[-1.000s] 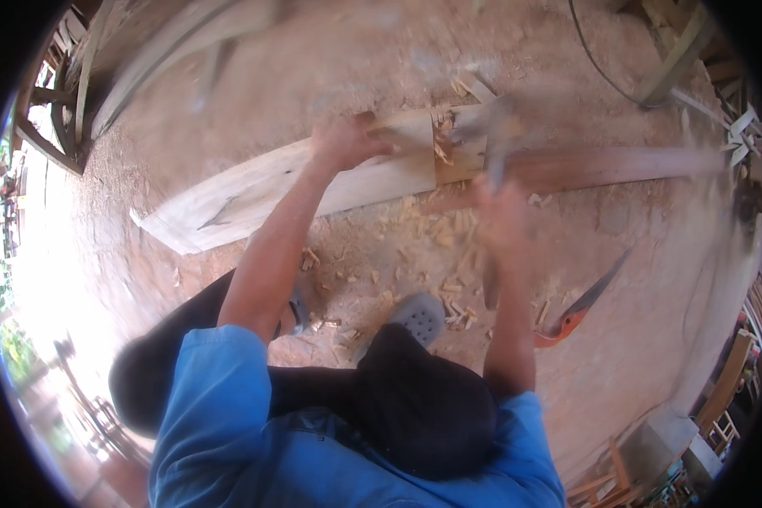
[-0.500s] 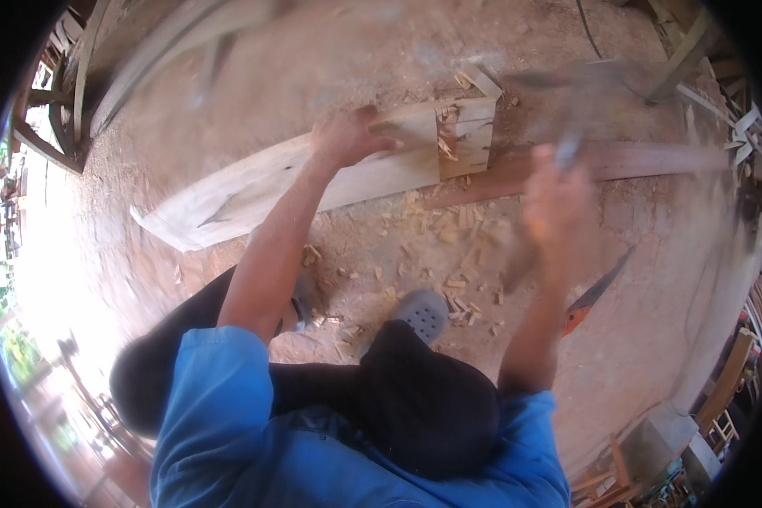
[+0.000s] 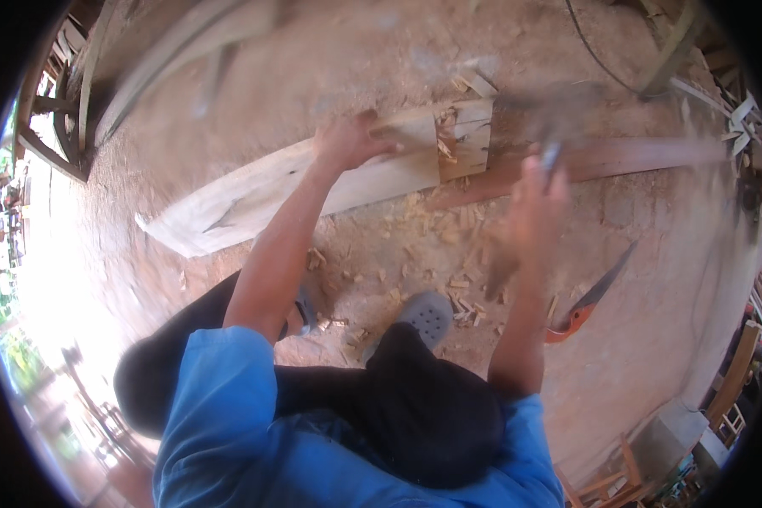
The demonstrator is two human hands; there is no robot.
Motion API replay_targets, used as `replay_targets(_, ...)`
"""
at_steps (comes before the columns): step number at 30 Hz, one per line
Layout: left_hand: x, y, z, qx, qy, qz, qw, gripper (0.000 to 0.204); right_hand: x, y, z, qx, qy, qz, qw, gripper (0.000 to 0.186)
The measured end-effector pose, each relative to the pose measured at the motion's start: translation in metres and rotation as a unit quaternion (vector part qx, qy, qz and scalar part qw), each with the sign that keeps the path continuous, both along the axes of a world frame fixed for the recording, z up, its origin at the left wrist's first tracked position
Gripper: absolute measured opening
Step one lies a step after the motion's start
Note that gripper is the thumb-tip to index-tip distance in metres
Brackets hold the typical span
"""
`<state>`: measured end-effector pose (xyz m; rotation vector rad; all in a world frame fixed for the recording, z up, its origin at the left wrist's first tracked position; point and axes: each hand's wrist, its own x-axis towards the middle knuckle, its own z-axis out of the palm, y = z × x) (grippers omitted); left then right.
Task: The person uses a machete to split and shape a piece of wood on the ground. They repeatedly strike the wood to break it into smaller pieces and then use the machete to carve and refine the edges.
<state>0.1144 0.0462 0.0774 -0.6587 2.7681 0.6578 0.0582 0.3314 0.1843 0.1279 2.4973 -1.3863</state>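
Observation:
A long pale wooden board (image 3: 254,196) lies slantwise across the ground ahead of me, with a rough chipped notch (image 3: 447,144) near its right end. My left hand (image 3: 347,141) grips the board's far edge around the middle, thumb toward the notch. To the right of the board's end, my right hand (image 3: 538,199) is raised and smeared by motion. It is closed round a hand tool, whose kind the blur hides; a shiny bit (image 3: 550,156) shows at the fingers, with dark and brown streaks beyond and below. Past the board's right end runs a reddish plank (image 3: 626,158).
A handsaw with an orange handle (image 3: 571,323) lies at right. Wood chips (image 3: 461,288) litter the ground round my grey clog (image 3: 427,315). A small wood offcut (image 3: 478,82) lies behind the notch. Timber frames (image 3: 59,144) stand far left; a grey block (image 3: 670,436) sits lower right.
My right hand has shifted slightly left with the tool. My left hand keeps its place on the board. The whole view has shifted a little.

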Motion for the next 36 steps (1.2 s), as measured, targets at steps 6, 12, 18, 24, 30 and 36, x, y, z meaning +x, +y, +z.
replay_targets(6,0.001,0.0,0.002,0.004,-0.026,0.002,1.0,0.091,-0.007,0.0,-0.014,0.156,0.274,0.039,0.948,0.055)
replay_targets(12,0.002,0.003,0.008,-0.015,-0.028,0.005,0.999,0.089,0.026,-0.011,-0.09,0.094,0.051,0.177,0.978,0.048)
replay_targets(18,-0.002,-0.001,0.002,-0.004,-0.055,-0.005,0.998,0.089,-0.021,0.006,0.028,-0.002,0.069,-0.034,0.997,0.048)
replay_targets(24,0.0,0.002,0.007,0.007,-0.05,-0.008,0.999,0.094,-0.01,-0.002,-0.025,0.161,0.054,0.113,0.979,0.051)
replay_targets(30,0.002,0.002,0.004,-0.002,-0.061,-0.007,0.998,0.098,0.015,0.014,-0.088,0.144,0.097,0.15,0.973,0.053)
replay_targets(36,-0.003,-0.002,-0.002,0.03,-0.03,-0.006,0.999,0.089,-0.035,0.029,0.009,-0.122,0.028,-0.056,0.991,0.042)
